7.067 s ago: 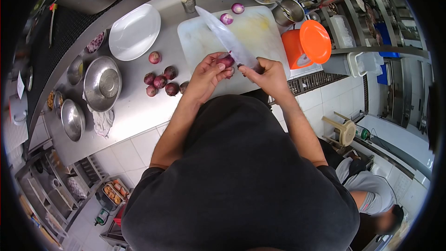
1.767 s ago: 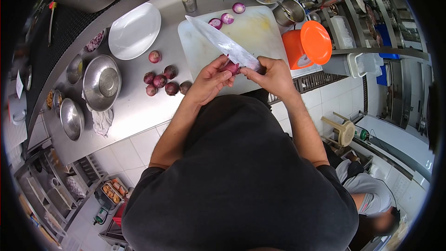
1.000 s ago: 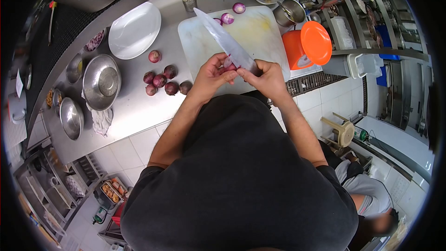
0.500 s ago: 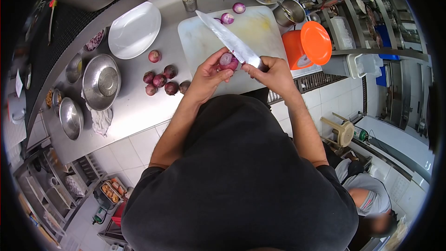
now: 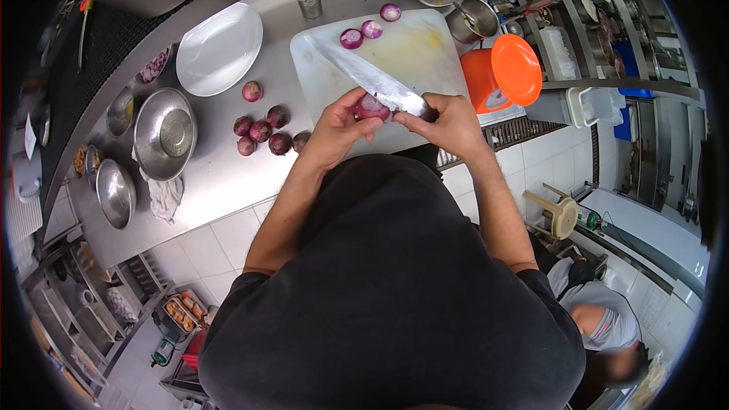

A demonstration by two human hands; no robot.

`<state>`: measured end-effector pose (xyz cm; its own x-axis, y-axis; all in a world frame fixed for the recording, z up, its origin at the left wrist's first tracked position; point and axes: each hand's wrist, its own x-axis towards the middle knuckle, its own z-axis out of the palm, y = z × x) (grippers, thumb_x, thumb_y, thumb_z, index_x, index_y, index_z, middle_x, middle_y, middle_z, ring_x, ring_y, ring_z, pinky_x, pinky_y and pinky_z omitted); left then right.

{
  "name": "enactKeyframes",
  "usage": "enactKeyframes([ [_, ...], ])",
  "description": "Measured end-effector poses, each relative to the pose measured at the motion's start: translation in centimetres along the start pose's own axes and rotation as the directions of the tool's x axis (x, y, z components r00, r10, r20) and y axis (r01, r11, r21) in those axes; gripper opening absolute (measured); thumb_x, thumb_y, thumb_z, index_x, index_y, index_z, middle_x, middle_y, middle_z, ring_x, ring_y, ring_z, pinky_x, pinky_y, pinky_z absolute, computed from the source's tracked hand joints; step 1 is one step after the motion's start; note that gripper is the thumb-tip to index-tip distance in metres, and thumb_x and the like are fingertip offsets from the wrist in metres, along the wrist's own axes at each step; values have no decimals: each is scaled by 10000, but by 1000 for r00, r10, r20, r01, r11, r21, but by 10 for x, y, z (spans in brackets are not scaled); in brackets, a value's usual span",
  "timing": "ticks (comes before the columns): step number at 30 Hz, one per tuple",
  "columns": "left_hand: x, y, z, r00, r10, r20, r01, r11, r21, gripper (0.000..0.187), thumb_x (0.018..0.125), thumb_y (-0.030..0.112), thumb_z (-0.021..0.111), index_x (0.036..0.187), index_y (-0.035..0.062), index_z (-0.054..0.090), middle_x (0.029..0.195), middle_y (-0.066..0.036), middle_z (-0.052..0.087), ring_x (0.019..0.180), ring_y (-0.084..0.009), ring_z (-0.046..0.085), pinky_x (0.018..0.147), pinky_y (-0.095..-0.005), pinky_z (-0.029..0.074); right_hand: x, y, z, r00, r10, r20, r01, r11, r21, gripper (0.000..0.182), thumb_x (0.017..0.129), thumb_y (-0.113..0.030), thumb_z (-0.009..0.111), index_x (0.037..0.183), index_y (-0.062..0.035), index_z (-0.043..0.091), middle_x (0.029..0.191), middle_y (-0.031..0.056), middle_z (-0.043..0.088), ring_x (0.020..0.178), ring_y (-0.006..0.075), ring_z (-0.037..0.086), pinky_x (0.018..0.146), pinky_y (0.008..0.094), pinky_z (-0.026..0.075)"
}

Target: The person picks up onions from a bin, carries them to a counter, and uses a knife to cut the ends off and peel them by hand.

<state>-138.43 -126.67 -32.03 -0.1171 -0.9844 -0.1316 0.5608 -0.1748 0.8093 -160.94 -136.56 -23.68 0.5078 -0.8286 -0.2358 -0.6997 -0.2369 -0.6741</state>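
Observation:
My left hand holds a small red onion above the near edge of the white cutting board. My right hand grips a large knife by the handle, its blade lying against the onion and pointing up-left across the board. Three peeled onions rest at the board's far edge. Several unpeeled red onions lie on the steel counter left of the board.
A white oval plate and steel bowls stand at the left. An orange container with lid, a small tin and metal pots lie beyond. Another person crouches at lower right.
The knife blade has swung from upright to lower and flatter across the board. The onion has turned in my left hand. Both hands stay at the board's near edge.

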Motion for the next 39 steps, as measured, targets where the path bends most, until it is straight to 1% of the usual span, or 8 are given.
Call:
enactKeyframes([
  [7, -1, 8, 3, 996, -71, 56, 67, 994, 81, 603, 986, 41, 791, 1537, 25, 548, 1263, -64, 714, 1023, -114, 682, 733, -272, 548, 2, -6, -4, 999, -36, 24, 36, 999, -3, 540, 788, -549, 946, 890, -35, 812, 671, 90, 726, 591, 213, 694, 599, 351, 519],
  [13, -2, 5, 3, 994, -103, 33, 100, 991, 85, 580, 989, 44, 790, 1514, -8, 549, 1238, -66, 704, 1017, -121, 694, 714, -273, 562, 2, 6, 12, 995, 22, 98, -48, 961, 273, 449, 836, -435, 956, 878, -14, 805, 709, 60, 763, 634, 96, 687, 611, 294, 519],
  [16, 0, 2, 0, 993, -113, 38, 111, 992, 67, 577, 1004, 61, 777, 1526, 4, 539, 1261, -63, 687, 1046, -126, 690, 749, -282, 570, 1, 9, 21, 998, 8, 69, -37, 908, 417, 420, 873, -394, 938, 842, -1, 792, 716, 47, 769, 642, 68, 674, 611, 270, 516],
  [19, -3, 0, -1, 984, -178, 14, 178, 977, -120, 562, 1040, 85, 723, 1556, 19, 511, 1315, -67, 670, 1103, -138, 683, 813, -294, 584, 1, 8, 20, 998, 32, 57, -52, 920, 389, 417, 888, -379, 929, 807, 1, 778, 713, 43, 769, 643, 61, 673, 606, 263, 514],
  [22, -4, 1, -6, 985, -111, 133, 145, 948, -282, 540, 1071, 93, 654, 1580, 34, 486, 1346, -71, 662, 1163, -150, 671, 870, -299, 588, 4, 19, 24, 999, 35, 37, -47, 908, 416, 424, 883, -380, 933, 789, 0, 770, 705, 45, 765, 641, 58, 674, 601, 262, 512],
  [25, -3, -5, -11, 980, -140, 143, 177, 940, -293, 525, 1066, 35, 603, 1571, 39, 462, 1371, -114, 659, 1183, -205, 698, 878, -287, 606, 4, 21, 23, 997, 61, 41, -73, 912, 403, 421, 883, -375, 934, 780, -3, 766, 698, 43, 762, 635, 57, 672, 598, 262, 511],
  [28, -2, -9, -11, 982, -140, 129, 169, 951, -257, 544, 1070, 74, 625, 1591, 42, 471, 1367, -72, 643, 1165, -153, 667, 889, -293, 589, 1, 16, 20, 998, 40, 46, -55, 913, 405, 414, 882, -374, 934, 785, -6, 771, 693, 41, 761, 633, 56, 672, 598, 259, 512],
  [39, 1, -13, -17, 996, -86, 37, 93, 935, -341, 528, 1065, 90, 633, 1565, 0, 491, 1290, -74, 674, 1045, -135, 690, 930, -301, 609, -11, -7, 4, 993, 64, 97, -100, 901, 423, 387, 891, -355, 927, 814, -3, 788, 721, 50, 774, 665, 63, 701, 629, 256, 530],
])
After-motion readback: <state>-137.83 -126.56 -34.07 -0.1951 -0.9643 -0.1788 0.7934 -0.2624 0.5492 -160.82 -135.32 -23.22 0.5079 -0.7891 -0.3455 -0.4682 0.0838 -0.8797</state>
